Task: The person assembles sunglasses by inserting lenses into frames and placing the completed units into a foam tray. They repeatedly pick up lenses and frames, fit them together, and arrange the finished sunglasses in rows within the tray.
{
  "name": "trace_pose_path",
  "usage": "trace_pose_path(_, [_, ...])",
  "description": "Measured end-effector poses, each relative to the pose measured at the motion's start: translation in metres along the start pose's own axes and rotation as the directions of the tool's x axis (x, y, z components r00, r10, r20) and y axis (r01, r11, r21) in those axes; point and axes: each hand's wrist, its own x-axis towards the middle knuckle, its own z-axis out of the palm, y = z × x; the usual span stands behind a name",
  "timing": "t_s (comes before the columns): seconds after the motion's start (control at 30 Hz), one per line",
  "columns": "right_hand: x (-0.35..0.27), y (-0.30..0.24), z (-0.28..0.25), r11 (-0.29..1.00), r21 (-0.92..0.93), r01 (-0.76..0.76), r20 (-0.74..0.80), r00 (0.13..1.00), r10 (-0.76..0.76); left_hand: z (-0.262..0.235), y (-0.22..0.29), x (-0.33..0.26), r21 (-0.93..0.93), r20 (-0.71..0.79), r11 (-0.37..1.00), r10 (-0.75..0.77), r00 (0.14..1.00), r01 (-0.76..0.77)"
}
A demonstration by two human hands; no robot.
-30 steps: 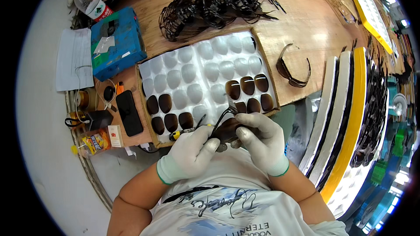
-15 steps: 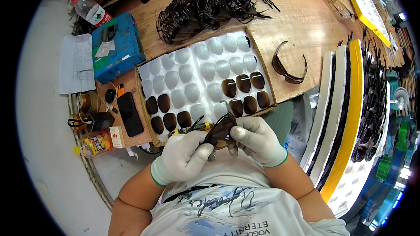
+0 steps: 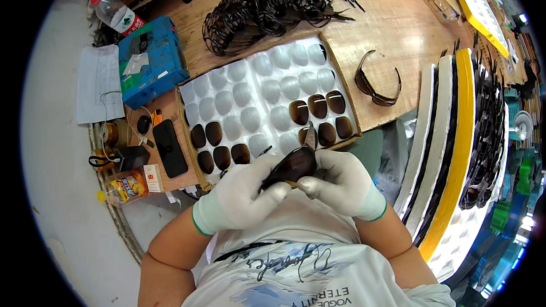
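Observation:
Both my hands wear white gloves with green cuffs, and between them is a pair of dark sunglasses (image 3: pixel 293 166). My left hand (image 3: pixel 242 193) is closed on the left side of the frame. My right hand (image 3: pixel 343 184) grips the other side, its thumb at the lens's lower edge. Fingers behind the lenses are partly hidden. Just beyond lies a shallow cardboard tray (image 3: pixel 357 131) with a white moulded insert. Brown lenses (image 3: pixel 317 107) sit in several of its near pockets; the other pockets show pale whitish shapes.
A heap of dark frames (image 3: pixel 267 14) lies behind the tray. Another pair of sunglasses (image 3: pixel 376 85) rests to its right. At left are a blue box (image 3: pixel 152 59), a phone (image 3: pixel 170 148) and a bottle (image 3: pixel 128 186). Stacked white and yellow trays (image 3: pixel 455 136) stand at right.
The sunglasses have turned in my hands, so one temple now points up and away over the tray. Both hands have shifted their grip around the frame.

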Motion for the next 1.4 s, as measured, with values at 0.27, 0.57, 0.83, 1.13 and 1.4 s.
trace_pose_path(0.27, [0.007, 0.026, -0.003, 1.0, 0.01, 0.028, -0.166, 0.986, -0.026, 0.026, -0.002, 0.007, 0.263, -0.204, 0.952, 0.215, 0.955, -0.158])
trace_pose_path(0.57, [-0.008, 0.001, -0.049, 0.928, -0.287, 0.238, 0.144, 0.968, -0.204, -0.002, -0.003, 0.057, -0.017, 0.256, 0.986, 0.165, 0.952, -0.166])
trace_pose_path(0.83, [-0.02, 0.009, -0.044, 0.829, -0.393, 0.399, -0.072, 0.885, -0.46, 0.036, -0.086, 0.156, 0.71, -0.323, 0.643, -0.063, 0.944, 0.286])
trace_pose_path(1.13, [-0.021, 0.034, -0.022, 0.921, -0.052, 0.387, -0.087, 0.917, -0.39, 0.028, -0.084, 0.157, 0.403, -0.26, 0.869, -0.191, 0.947, 0.286])
trace_pose_path(1.4, [-0.014, 0.018, -0.029, 0.967, -0.21, 0.146, -0.146, 0.973, -0.178, 0.015, -0.027, 0.051, -0.657, -0.029, 0.753, -0.088, 0.996, 0.048])
